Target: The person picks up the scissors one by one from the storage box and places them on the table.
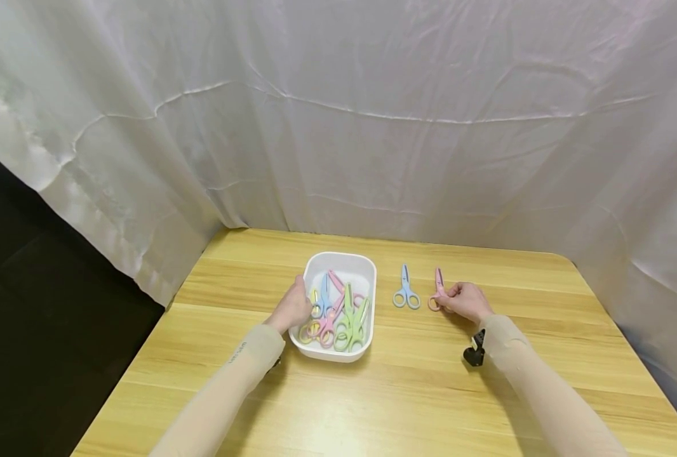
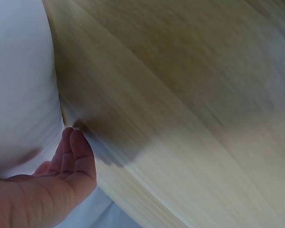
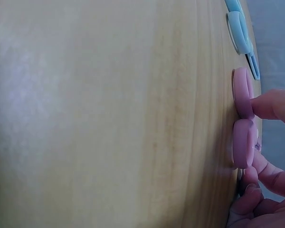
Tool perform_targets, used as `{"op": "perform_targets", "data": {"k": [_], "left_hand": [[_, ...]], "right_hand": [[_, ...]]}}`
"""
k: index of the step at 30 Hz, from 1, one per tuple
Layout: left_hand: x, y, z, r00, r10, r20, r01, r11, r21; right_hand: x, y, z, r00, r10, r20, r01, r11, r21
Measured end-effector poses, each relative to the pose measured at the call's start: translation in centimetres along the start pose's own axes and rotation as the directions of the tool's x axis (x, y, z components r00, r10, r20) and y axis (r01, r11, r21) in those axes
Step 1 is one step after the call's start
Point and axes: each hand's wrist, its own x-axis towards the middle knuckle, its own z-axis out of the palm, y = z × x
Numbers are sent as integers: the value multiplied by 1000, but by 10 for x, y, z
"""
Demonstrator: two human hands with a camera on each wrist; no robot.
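A white plastic tray (image 1: 332, 357) stands left of the middle of the table, with several pairs of pink, blue, green and yellow scissors in it. My left hand (image 1: 294, 306) grips the tray's left side; in the left wrist view its fingers (image 2: 80, 156) bend against the outer wall. Right of the tray, a pair of pink scissors (image 1: 439, 279) lies on the table, blades pointing away. My right hand (image 1: 467, 301) holds these scissors near the handle loops, with thumb and fingers around the pink loops (image 3: 243, 142) in the right wrist view.
A pair of blue scissors (image 1: 406, 293) lies between the tray and the pink pair, its blades also pointing away. The wooden table (image 1: 407, 393) ends at a pale hanging curtain (image 1: 373, 171) behind and at the sides. Dark cloth (image 1: 41, 304) shows at the far left.
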Motion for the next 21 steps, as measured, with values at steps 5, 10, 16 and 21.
{"op": "perform_targets", "data": {"k": [5, 10, 16, 21], "left_hand": [[-1, 0, 0, 1000, 1, -1, -1, 1000, 7], [-3, 1, -1, 1000, 6, -3, -6, 1000, 15], [-4, 1, -1, 1000, 13, -3, -13, 1000, 5], [-3, 2, -1, 1000, 18, -6, -18, 1000, 4]], "right_hand": [[2, 3, 1, 1000, -16, -7, 16, 1000, -12], [3, 3, 1, 1000, -25, -10, 24, 1000, -20], [3, 4, 0, 999, -32, -10, 32, 999, -32], [2, 4, -1, 1000, -17, -6, 17, 1000, 23]]}}
